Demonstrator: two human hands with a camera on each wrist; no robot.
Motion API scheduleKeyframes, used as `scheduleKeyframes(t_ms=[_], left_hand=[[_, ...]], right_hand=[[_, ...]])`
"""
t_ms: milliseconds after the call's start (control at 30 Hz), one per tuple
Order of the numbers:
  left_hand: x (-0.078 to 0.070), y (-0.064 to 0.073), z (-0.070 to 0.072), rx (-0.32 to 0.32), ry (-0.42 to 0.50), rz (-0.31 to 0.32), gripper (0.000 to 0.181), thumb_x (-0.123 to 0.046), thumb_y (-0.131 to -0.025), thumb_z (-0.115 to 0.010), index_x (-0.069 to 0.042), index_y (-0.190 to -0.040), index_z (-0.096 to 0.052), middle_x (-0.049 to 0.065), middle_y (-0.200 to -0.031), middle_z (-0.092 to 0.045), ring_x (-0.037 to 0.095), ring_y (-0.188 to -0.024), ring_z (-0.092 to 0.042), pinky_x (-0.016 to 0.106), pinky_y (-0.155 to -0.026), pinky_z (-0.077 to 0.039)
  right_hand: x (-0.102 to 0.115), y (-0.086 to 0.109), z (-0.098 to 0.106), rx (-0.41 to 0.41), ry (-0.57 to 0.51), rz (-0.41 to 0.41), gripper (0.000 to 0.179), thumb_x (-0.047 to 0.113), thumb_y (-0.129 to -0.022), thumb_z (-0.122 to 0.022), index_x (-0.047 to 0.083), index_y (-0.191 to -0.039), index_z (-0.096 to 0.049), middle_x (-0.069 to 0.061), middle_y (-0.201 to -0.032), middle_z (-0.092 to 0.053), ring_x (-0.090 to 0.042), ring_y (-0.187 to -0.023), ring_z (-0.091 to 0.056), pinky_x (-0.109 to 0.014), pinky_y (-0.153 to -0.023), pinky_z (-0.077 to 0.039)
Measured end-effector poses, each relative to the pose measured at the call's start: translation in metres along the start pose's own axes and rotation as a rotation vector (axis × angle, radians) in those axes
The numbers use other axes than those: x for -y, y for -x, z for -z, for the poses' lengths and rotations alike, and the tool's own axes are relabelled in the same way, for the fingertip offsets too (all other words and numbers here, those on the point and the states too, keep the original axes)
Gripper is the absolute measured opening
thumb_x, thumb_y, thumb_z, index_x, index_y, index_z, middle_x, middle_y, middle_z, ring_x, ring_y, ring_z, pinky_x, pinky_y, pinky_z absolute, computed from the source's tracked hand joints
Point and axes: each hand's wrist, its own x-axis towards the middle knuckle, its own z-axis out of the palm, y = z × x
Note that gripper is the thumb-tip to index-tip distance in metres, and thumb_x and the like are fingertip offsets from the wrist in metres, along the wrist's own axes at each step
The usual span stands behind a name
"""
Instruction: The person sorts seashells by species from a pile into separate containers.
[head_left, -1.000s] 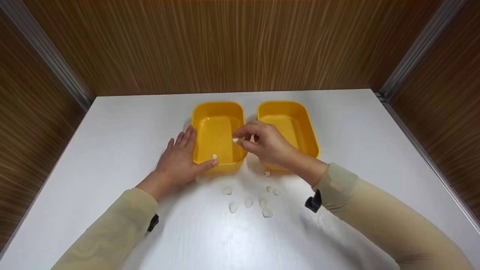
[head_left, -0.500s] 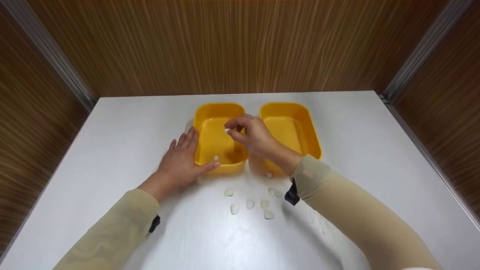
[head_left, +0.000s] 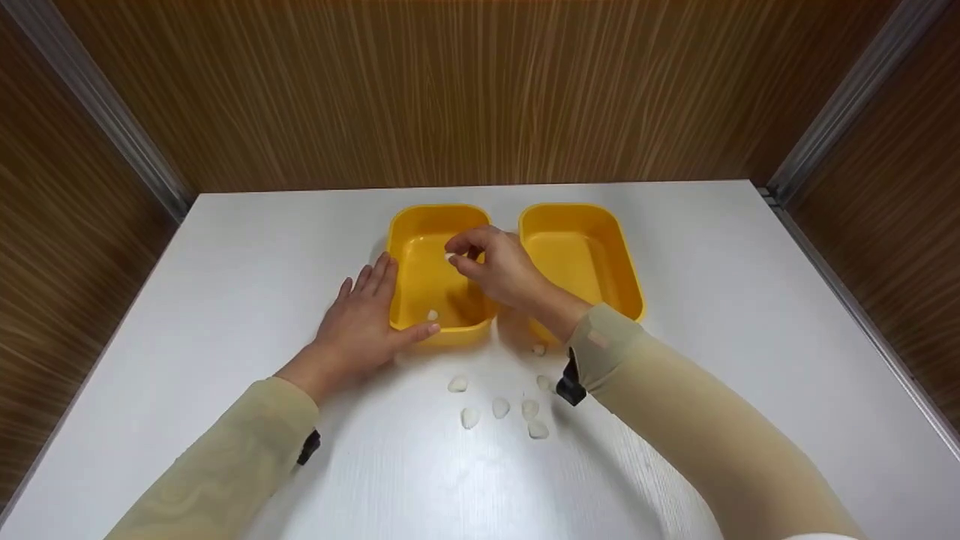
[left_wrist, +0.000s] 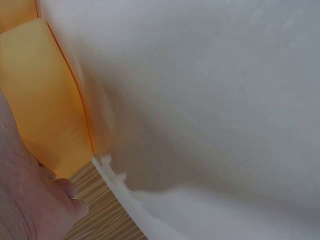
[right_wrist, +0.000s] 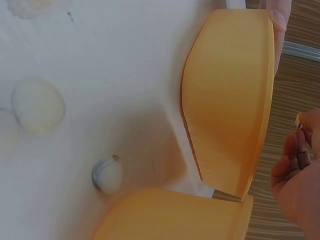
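Observation:
My right hand (head_left: 502, 270) pinches a small white seashell (head_left: 449, 256) between thumb and fingertips, above the left yellow container (head_left: 424, 266). On that container's floor, near the front wall, lies another pale shell (head_left: 433, 315). The left hand (head_left: 356, 330) rests with straight fingers along the container's left side, its thumb laid over the front rim. In the left wrist view, part of this hand (left_wrist: 35, 195) shows against the container's wall (left_wrist: 50, 95). From the right wrist, the right hand (right_wrist: 300, 175) appears beyond the container's outer wall (right_wrist: 225, 100).
To the right stands a second yellow container (head_left: 574, 262), partly covered by the right forearm. Several whitish shells (head_left: 500, 407) lie scattered on the white table in front. One shell (head_left: 538, 349) sits close to the right container's front. Wood-grain panels (head_left: 480, 90) enclose the table.
My right hand has moved left and slightly away from me, carrying the seashell from the left container's right rim to over its interior. The left hand keeps its place on the container.

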Motion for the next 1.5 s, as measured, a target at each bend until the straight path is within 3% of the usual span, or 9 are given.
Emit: scheduleKeyframes(t_ms=[367,600,800,1000,1200,1500], left_hand=[[0.0,0.0,-0.001,0.001,-0.004,-0.001,0.123,-0.086,-0.092,-0.049,-0.002,-0.169,-0.001,0.015,-0.178,0.002,0.041,-0.162,-0.008,0.059,-0.129,-0.002],[0.0,-0.001,0.0,-0.003,0.001,-0.011,0.125,-0.087,-0.091,-0.049,-0.002,-0.169,-0.001,0.016,-0.177,0.001,0.042,-0.162,-0.009,0.06,-0.129,-0.003],[0.001,0.0,0.001,0.008,0.011,0.0,0.124,-0.087,-0.091,-0.048,-0.004,-0.17,0.0,0.014,-0.178,0.003,0.039,-0.163,-0.007,0.058,-0.13,-0.001],[0.005,0.0,0.002,0.014,0.018,0.005,0.124,-0.086,-0.092,-0.049,-0.003,-0.17,0.0,0.014,-0.178,0.002,0.039,-0.163,-0.005,0.058,-0.13,-0.001],[0.007,0.002,0.002,0.008,0.006,0.013,0.124,-0.087,-0.091,-0.048,-0.002,-0.169,-0.001,0.015,-0.178,0.001,0.04,-0.163,-0.007,0.058,-0.13,-0.002],[0.008,0.003,0.003,0.011,-0.002,0.02,0.124,-0.085,-0.092,-0.049,-0.002,-0.169,0.001,0.016,-0.178,0.002,0.041,-0.162,-0.006,0.058,-0.13,-0.002]], right_hand=[[-0.003,0.002,0.007,0.016,-0.006,0.016,0.023,0.009,-0.103,-0.071,0.004,-0.125,-0.073,-0.014,-0.123,-0.068,-0.022,-0.106,-0.061,-0.028,-0.094,-0.056],[0.005,0.018,0.028,-0.01,-0.011,0.076,0.021,0.008,-0.103,-0.07,0.004,-0.124,-0.074,-0.01,-0.116,-0.068,-0.022,-0.103,-0.061,-0.03,-0.087,-0.054],[0.013,0.044,0.051,-0.006,-0.012,0.166,0.021,0.008,-0.103,-0.069,0.005,-0.123,-0.075,-0.007,-0.113,-0.071,-0.019,-0.098,-0.062,-0.032,-0.082,-0.051],[0.014,0.074,0.07,0.008,0.011,0.204,0.019,0.009,-0.102,-0.072,0.007,-0.121,-0.075,-0.001,-0.108,-0.071,-0.017,-0.096,-0.063,-0.03,-0.082,-0.052],[0.001,0.104,0.079,0.039,0.0,0.234,0.018,0.007,-0.099,-0.076,0.008,-0.116,-0.077,0.0,-0.105,-0.072,-0.016,-0.094,-0.064,-0.029,-0.079,-0.054],[-0.025,0.143,0.079,0.094,-0.02,0.204,0.017,0.007,-0.096,-0.079,0.01,-0.113,-0.077,0.002,-0.102,-0.072,-0.019,-0.09,-0.064,-0.025,-0.077,-0.054]])
